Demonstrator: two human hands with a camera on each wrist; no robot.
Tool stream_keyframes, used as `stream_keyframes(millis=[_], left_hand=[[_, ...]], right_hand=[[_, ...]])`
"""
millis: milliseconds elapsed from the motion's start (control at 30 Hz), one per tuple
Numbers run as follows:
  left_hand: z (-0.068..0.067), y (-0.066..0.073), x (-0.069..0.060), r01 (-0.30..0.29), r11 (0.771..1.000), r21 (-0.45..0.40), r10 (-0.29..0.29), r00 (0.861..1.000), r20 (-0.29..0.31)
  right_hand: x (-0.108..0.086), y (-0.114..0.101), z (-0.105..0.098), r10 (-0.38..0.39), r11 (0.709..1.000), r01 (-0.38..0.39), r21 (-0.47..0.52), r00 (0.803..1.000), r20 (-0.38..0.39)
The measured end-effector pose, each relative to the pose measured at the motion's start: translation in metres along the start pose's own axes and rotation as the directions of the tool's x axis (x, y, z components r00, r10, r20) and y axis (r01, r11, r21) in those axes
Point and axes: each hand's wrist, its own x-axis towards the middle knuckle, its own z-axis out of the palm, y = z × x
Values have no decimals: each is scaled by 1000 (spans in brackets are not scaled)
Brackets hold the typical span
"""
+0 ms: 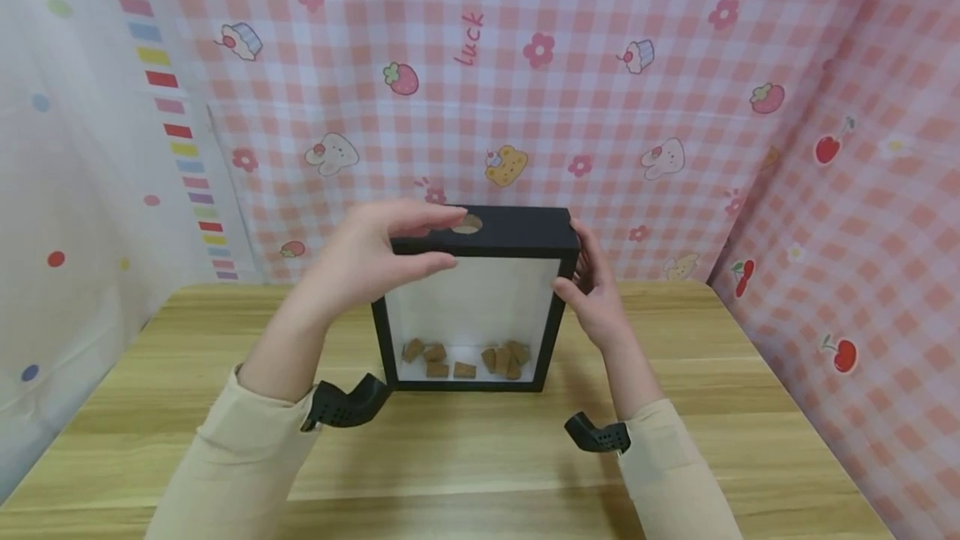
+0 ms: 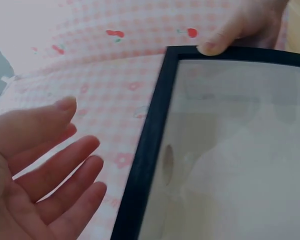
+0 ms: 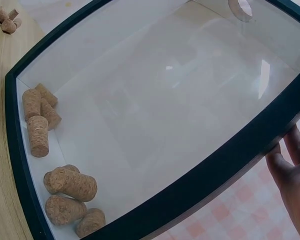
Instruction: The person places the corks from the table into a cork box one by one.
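On wooden table point(image 1: 465, 465), box point(image 1: 517, 228) stands upright, corks point(image 1: 502, 361) along its bottom. Right hand point(image 1: 602, 307) grips side edge, thumb in front; left hand point(image 1: 363, 252), fingers spread, holds nothing. One-sided tug could tip box.

We are looking into a small corner screened off with cloth. A pink-and-white checked curtain point(image 1: 480, 119) printed with cupcakes, strawberries and flowers hangs behind a pale, wood-grained counter point(image 1: 465, 465), a pink checked cherry-print curtain point(image 1: 877, 215) closes the right, and a white curtain with coloured dots point(image 1: 82, 190) closes the left. Whether this is a home, studio or workshop, we cannot tell.
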Motion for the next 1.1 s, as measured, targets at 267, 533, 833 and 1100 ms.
stream_keyframes(millis=[267, 533, 833, 1100], left_hand=[[-14, -7, -29, 24, 998, -50, -26, 999, -45], [-21, -28, -56, 27, 998, -60, -31, 997, -74], [-31, -74, -97, 66, 992, -112, -80, 990, -120], [-39, -113, -140, 211, 970, -120, -230, 957, -175]], right_hand=[[0, 0, 1, -7, 1000, 7, 7, 1000, 3], [0, -1, 2, -5, 1000, 5, 4, 1000, -1], [0, 0, 1, 1, 1000, -1, 6, 1000, -5], [-1, -2, 1, 7, 1000, -7, -8, 1000, -8]])
